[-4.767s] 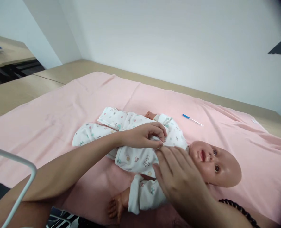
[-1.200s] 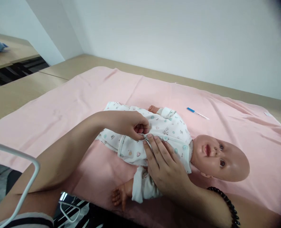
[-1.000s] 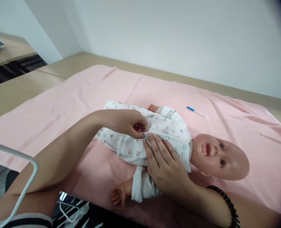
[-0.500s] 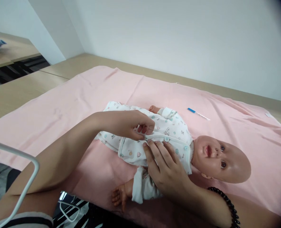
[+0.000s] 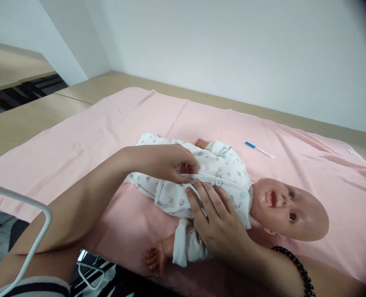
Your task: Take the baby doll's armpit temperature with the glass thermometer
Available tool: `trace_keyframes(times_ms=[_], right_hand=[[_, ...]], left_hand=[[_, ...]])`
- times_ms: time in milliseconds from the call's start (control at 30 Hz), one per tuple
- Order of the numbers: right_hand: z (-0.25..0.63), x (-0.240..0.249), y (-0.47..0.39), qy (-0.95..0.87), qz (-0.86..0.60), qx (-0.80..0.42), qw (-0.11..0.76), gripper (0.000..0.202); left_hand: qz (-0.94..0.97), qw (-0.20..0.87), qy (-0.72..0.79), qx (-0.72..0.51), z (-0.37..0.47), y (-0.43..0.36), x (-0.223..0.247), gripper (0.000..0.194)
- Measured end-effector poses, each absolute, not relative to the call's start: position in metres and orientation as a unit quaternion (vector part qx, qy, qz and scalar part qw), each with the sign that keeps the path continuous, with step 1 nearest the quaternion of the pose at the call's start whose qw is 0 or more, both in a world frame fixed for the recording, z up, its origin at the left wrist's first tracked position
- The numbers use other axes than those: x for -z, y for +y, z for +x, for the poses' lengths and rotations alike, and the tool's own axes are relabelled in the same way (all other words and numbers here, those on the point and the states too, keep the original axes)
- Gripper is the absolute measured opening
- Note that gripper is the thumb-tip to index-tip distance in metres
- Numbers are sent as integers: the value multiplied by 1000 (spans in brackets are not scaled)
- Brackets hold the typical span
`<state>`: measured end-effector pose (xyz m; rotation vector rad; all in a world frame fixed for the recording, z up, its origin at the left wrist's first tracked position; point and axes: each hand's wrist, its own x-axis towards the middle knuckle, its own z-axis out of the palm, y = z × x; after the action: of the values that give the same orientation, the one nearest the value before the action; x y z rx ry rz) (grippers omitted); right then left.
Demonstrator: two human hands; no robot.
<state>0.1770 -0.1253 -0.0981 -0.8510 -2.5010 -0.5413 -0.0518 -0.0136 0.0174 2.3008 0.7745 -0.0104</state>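
Note:
A baby doll (image 5: 306, 210) lies on its back with its head to the right, dressed in a white printed shirt (image 5: 173, 202). At the middle of the shirt front, my left hand (image 5: 170, 163) is closed, with its thumb and curled fingers on the edge of the front opening. Close against it, my right hand (image 5: 220, 222) lies over the doll's chest with fingers stretched out and tips touching the same edge. A pale green button (image 5: 244, 194) shows near the neck, and another shows just beyond my right fingertips. Whatever lies under the fingertips is hidden.
A pink cloth (image 5: 109, 123) covers much of the wooden table (image 5: 71, 88). Beyond the doll lies a thin clear stick with a blue end (image 5: 250, 144). A white wall stands behind the table, and a white curved bar (image 5: 31, 243) crosses the lower left.
Both hands stay at the shirt front; my left fingers have curled slightly closer together. The view has shifted slightly, and a blue object at the far left has left the picture.

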Motion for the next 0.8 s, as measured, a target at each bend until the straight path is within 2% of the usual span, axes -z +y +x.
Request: trace_keyframes(times_ms=[300, 433, 800], right_hand=[[177, 99, -126, -902, -321, 195, 212, 54], [177, 98, -127, -902, -323, 195, 209, 54], [175, 97, -127, -899, -325, 200, 217, 53]], left_hand=[[866, 363, 344, 23, -47, -10, -7, 9], [842, 412, 346, 29, -45, -5, 0, 2], [811, 498, 304, 43, -47, 5, 5, 4]])
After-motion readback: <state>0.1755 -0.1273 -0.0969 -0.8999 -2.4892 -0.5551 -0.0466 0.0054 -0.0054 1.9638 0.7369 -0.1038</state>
